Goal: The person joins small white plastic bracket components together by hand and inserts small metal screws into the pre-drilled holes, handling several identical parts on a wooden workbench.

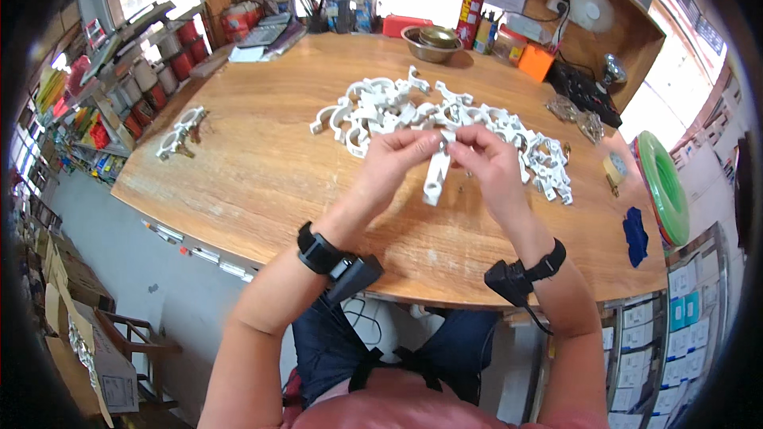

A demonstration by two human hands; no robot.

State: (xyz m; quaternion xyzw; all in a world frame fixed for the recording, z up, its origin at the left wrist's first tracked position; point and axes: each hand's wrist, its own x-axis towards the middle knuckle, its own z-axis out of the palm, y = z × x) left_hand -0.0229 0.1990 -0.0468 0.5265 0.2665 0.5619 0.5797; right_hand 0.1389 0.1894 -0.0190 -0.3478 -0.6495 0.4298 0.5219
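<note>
Over the middle of the wooden table, a white plastic pipe clip [434, 181] is held between both hands, its lower end hanging toward me. My left hand [395, 157] pinches its upper end from the left. From the right, the fingertips of my right hand [494, 160] close on that same end; any small part between them is hidden. Just beyond my hands spreads a heap of white pipe clips [381, 103], reaching to the right past my right hand. Two or so more clips with metal parts [182, 133] lie apart at the table's left side.
Metal bowls [431, 46] and a red spray can [471, 6] stand at the back. An orange box [536, 63], a black case [586, 94] and small plastic bags [575, 117] sit at the right. Nearer are a tape roll [614, 165], a blue cloth [635, 237] and a green hose coil [661, 187].
</note>
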